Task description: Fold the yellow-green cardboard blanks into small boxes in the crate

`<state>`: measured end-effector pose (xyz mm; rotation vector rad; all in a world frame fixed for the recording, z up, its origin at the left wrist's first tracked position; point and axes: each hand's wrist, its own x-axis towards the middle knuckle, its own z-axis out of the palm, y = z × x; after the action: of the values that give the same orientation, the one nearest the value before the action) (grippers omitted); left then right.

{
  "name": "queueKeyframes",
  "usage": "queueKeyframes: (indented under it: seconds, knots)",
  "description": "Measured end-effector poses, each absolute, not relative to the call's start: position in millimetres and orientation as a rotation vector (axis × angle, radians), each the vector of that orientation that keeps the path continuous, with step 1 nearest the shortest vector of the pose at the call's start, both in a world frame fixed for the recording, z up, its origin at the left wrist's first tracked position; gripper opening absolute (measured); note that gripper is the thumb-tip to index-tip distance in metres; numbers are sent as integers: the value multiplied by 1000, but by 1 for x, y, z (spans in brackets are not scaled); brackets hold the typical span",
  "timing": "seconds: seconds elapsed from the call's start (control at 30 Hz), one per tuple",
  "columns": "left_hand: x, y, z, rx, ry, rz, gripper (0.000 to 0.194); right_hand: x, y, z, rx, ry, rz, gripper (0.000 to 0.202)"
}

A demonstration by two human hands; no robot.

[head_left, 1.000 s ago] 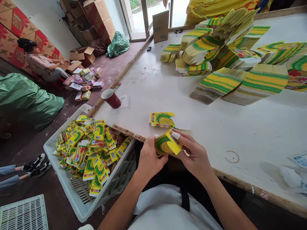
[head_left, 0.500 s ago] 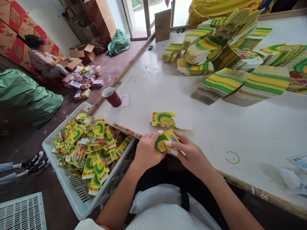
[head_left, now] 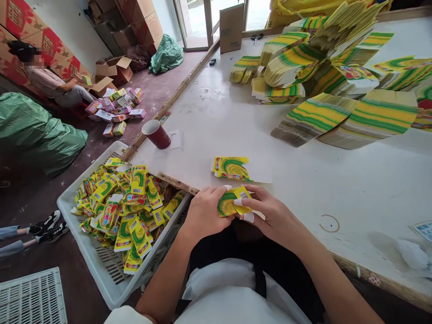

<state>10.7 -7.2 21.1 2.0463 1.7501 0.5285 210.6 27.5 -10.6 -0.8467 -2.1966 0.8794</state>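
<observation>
Between my hands, at the table's front edge, is a small yellow-green carton (head_left: 227,203). My left hand (head_left: 206,211) grips its left side, thumb on top. My right hand (head_left: 270,213) has white-covered fingertips and holds the carton's right end, where a flap with a barcode stands partly raised. Just beyond lies a flat yellow-green carton piece (head_left: 232,168) on the white table (head_left: 297,189). Left of my left hand, a white plastic crate (head_left: 84,261) holds many yellow cartons (head_left: 140,236).
Fanned stacks of flat cartons (head_left: 317,117) cover the table's far right. A dark red cup (head_left: 157,135) stands near the left edge. Scissors (head_left: 257,38) and a brown box (head_left: 231,28) are at the back. A person (head_left: 47,81) sits at far left by a pile of small boxes (head_left: 118,108).
The carton's barcode flap has tilted up, and my right fingers have shifted slightly on it. The seated person now holds up a small yellowish item. The view has shifted slightly.
</observation>
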Motion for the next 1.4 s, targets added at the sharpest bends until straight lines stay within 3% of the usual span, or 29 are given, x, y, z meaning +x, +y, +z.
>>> queueKeyframes:
  seconds: [0.13, 0.27, 0.37, 0.5, 0.57, 0.7, 0.8, 0.93, 1.03, 1.17, 1.27, 1.4]
  knots:
    - [15, -11, 18, 2061, 1765, 531, 53, 210, 26, -12, -939, -2120, 879, 39]
    - [22, -15, 16, 1964, 1843, 634, 50, 196, 22, -14, -1012, -1993, 927, 30]
    - [20, -18, 15, 1627, 1765, 1027, 52, 191, 22, -11, -917, -1899, 1080, 32]
    - [-6, -16, 14, 1253, 1619, 1558, 45, 199, 40, -7, -1009, -1757, 1223, 61]
    - [-31, -12, 19, 1122, 1619, 1836, 46, 202, 56, -8, -1186, -1814, 1065, 52]
    - [-68, -5, 35, 426, 1332, 2216, 70, 191, 85, -20, -1402, -2077, 680, 47]
    - [-62, -5, 35, -1, 1146, 2121, 64, 176, 94, -31, -1422, -2149, 590, 47]
    - [-23, -3, 12, 58, 1163, 1874, 46, 174, 91, -35, -1442, -2166, 520, 49]
    - [8, -3, 0, 239, 1172, 1800, 57, 181, 76, -25, -1447, -2128, 523, 52]
    - [39, -9, 3, 495, 1077, 1750, 75, 181, 42, -6, -1212, -1989, 988, 54]
    - [55, -14, 11, 566, 995, 1695, 72, 175, 14, 4, -905, -1839, 1438, 49]
    - [63, -14, 19, 507, 1036, 1909, 58, 166, -7, 6, -770, -1658, 1612, 44]
